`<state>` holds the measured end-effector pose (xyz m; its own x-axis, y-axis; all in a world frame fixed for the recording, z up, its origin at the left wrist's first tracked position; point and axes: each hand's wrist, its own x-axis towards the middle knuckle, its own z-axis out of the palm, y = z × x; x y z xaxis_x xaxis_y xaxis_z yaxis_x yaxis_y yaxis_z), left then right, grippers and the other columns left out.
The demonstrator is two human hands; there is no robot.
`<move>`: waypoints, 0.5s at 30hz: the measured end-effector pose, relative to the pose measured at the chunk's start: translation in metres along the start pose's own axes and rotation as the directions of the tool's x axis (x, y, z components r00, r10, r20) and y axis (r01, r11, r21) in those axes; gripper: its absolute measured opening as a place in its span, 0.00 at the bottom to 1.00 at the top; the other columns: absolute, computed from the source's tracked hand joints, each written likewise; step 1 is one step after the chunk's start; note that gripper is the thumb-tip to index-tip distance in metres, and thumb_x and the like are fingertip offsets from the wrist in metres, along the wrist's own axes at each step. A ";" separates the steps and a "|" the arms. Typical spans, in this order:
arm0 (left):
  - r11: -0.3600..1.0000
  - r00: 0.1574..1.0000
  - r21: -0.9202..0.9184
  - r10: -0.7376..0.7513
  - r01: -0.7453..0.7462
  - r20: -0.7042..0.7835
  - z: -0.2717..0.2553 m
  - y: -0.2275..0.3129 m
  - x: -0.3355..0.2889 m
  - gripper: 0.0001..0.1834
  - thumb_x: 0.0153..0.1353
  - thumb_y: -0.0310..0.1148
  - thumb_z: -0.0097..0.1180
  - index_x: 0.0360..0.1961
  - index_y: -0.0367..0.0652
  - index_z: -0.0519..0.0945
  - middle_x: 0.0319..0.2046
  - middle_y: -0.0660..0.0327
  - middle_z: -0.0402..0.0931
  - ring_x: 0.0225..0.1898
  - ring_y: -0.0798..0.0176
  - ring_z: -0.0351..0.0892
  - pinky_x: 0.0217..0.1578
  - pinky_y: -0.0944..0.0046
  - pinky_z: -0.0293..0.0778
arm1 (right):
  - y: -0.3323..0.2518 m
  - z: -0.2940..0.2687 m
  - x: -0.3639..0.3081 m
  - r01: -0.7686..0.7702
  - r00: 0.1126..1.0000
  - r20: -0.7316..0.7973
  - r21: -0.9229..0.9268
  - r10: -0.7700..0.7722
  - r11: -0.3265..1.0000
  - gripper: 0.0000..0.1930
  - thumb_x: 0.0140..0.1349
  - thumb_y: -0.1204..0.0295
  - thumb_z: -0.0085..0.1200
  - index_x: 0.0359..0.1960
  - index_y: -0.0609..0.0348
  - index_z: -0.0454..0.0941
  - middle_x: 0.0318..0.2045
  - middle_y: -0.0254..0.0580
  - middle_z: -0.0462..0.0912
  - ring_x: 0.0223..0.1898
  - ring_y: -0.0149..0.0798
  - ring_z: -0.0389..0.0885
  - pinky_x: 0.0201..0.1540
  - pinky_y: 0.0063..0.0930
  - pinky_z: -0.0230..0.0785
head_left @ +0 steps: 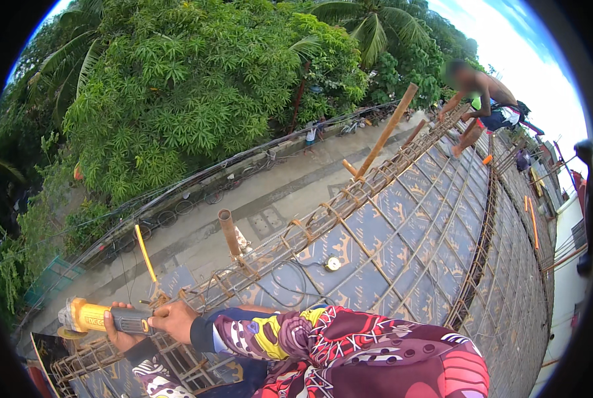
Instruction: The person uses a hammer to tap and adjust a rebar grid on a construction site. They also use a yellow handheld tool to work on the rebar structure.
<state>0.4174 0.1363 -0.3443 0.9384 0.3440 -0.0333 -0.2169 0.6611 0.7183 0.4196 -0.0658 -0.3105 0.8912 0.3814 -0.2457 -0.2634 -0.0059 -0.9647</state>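
A yellow and black angle grinder [94, 316] is held at the lower left, its disc end pointing left over the roof's edge. My left hand [120, 333] wraps round the grinder's body from beneath, fingers showing on its near side. My right hand [176, 321] closes on the dark rear end of the tool. A round disc [71, 333] sits under the grinder's head; whether it spins cannot be told. Just below the hands runs a cage of tied rebar [101, 355]. Both my arms wear colourful patterned sleeves.
A rebar grid lies over dark printed panels [402, 232]. A black cable [296, 282] with a round yellow-white piece [333, 263] rests there. A rusty pipe [228, 232] and wooden post [386, 132] stand along the edge, above a street. Another person [492, 93] bends over the far rebar.
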 end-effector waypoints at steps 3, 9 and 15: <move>0.996 0.995 -0.033 -0.086 0.084 -0.049 0.021 -0.035 -0.001 0.20 0.66 0.46 0.58 0.46 0.38 0.76 0.37 0.58 0.78 0.41 0.63 0.78 0.48 0.62 0.77 | 0.010 -0.021 -0.010 -0.046 0.992 -0.119 -0.009 0.045 0.999 0.16 0.59 0.61 0.61 0.35 0.66 0.84 0.22 0.43 0.81 0.25 0.33 0.76 0.32 0.33 0.68; 0.990 0.989 -0.034 -0.141 0.140 -0.044 0.043 -0.053 -0.006 0.20 0.64 0.45 0.60 0.44 0.39 0.76 0.37 0.59 0.77 0.41 0.63 0.78 0.47 0.62 0.77 | 0.019 -0.036 -0.014 -0.055 0.981 -0.191 -0.077 0.039 0.995 0.16 0.58 0.61 0.63 0.34 0.66 0.84 0.24 0.44 0.82 0.26 0.36 0.78 0.34 0.33 0.69; 0.997 0.989 0.007 -0.077 0.079 -0.127 0.014 -0.040 -0.004 0.21 0.64 0.46 0.60 0.45 0.39 0.75 0.36 0.58 0.77 0.40 0.62 0.78 0.46 0.61 0.78 | 0.017 -0.016 0.001 -0.117 0.986 -0.121 0.008 0.117 0.993 0.15 0.58 0.62 0.63 0.33 0.65 0.85 0.25 0.43 0.83 0.28 0.35 0.79 0.35 0.31 0.70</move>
<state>0.4258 0.0989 -0.3633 0.9106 0.3737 -0.1766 -0.1403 0.6813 0.7185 0.4217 -0.0808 -0.3285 0.8923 0.2632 -0.3668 -0.3688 -0.0434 -0.9285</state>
